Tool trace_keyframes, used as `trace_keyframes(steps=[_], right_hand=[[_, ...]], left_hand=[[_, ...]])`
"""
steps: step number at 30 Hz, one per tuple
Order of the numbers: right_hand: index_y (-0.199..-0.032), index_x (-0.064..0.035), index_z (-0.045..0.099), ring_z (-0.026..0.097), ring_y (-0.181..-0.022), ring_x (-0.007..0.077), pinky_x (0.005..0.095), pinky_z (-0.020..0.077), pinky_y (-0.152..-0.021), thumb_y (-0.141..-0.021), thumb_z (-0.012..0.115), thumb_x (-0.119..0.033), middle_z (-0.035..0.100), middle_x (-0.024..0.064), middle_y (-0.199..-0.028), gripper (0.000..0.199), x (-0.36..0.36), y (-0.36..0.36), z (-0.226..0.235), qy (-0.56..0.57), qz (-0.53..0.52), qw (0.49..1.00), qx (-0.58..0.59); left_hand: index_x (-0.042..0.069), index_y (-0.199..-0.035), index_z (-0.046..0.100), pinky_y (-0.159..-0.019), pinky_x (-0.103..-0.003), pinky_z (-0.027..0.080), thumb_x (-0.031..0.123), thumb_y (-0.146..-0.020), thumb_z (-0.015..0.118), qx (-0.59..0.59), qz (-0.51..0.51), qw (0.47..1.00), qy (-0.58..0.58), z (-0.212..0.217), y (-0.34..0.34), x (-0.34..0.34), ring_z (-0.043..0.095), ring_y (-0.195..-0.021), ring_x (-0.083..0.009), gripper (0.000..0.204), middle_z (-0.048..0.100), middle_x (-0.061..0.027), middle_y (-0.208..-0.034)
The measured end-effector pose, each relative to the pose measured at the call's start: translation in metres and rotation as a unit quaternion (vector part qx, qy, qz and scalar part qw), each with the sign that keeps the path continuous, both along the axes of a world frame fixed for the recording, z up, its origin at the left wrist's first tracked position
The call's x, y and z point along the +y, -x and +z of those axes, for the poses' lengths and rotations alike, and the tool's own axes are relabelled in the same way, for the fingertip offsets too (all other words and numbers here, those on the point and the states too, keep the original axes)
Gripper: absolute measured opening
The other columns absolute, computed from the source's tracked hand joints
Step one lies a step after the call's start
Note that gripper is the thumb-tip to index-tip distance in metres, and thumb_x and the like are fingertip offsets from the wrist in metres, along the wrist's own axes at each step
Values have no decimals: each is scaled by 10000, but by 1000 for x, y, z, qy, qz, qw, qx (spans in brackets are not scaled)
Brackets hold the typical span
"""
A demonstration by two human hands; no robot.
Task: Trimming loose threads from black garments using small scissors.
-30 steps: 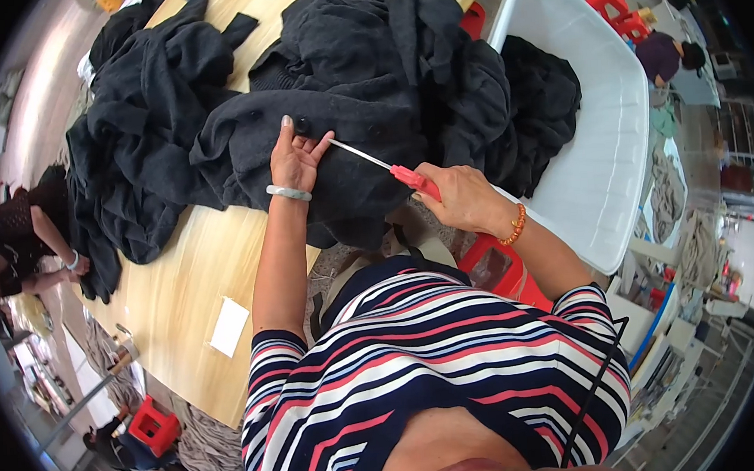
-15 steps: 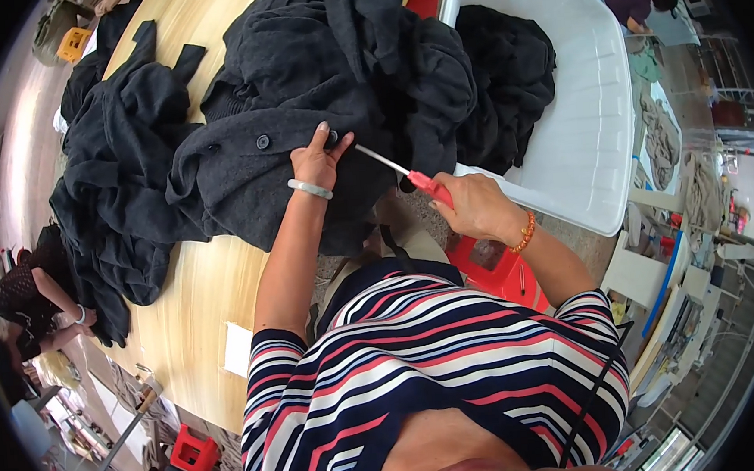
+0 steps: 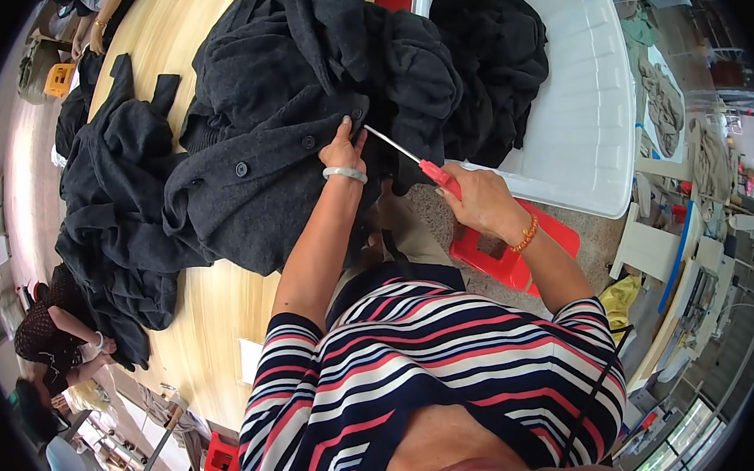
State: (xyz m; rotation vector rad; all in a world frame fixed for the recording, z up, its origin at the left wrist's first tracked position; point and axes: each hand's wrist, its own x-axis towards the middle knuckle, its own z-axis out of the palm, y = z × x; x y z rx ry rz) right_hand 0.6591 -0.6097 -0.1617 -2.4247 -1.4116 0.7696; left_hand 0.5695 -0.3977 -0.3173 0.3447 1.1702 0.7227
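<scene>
A charcoal cardigan is pinched by the left hand; a red-handled screwdriver-like tool is gripped by the right hand.

Head-worn fisheye, facing down, near, rim hard to read

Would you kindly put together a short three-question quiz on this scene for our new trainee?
1. Which hand holds the red-handled tool?
2. True or false: the left hand is touching the dark buttoned garment.
3. What colour is the bin that holds dark fabric: (a) green, (b) white, (c) yellow?

Key: 1. The right hand. 2. True. 3. b.
</scene>
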Motion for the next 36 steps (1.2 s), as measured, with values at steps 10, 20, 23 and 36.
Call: trace_keyframes(steps=[10,20,23,36], right_hand=[[-1130,-41,666,678,-817,403,433,526,-746,-908,648,-226,703,211,-853,290,-5,-31,22,12,-33,984,172],[-1091,-37,666,697,-792,364,417,532,-747,-920,639,-184,701,186,-817,227,47,-11,14,-39,19,991,127],[-1086,-40,668,699,-786,356,407,533,-742,-918,635,-178,702,174,-808,220,60,-2,12,-13,40,992,123],[-1108,-46,668,686,-857,377,414,530,-781,-904,652,-189,716,177,-903,250,65,16,16,-14,34,992,118]], left_hand=[[-39,-850,700,-629,-311,540,88,-826,752,-70,-265,951,-143,44,70,-20,692,-688,-201,139,709,-89,-782],[77,-1051,677,-928,-350,506,105,-889,706,149,54,975,-154,9,390,61,656,-971,-203,167,677,-78,-1084],[65,-1192,610,-1003,-502,489,141,-956,613,31,73,994,76,32,349,73,659,-1084,-282,247,686,-100,-1125],[51,-1088,644,-853,-262,506,48,-919,611,75,-45,889,-450,212,453,122,641,-917,-119,173,666,-38,-1003]])
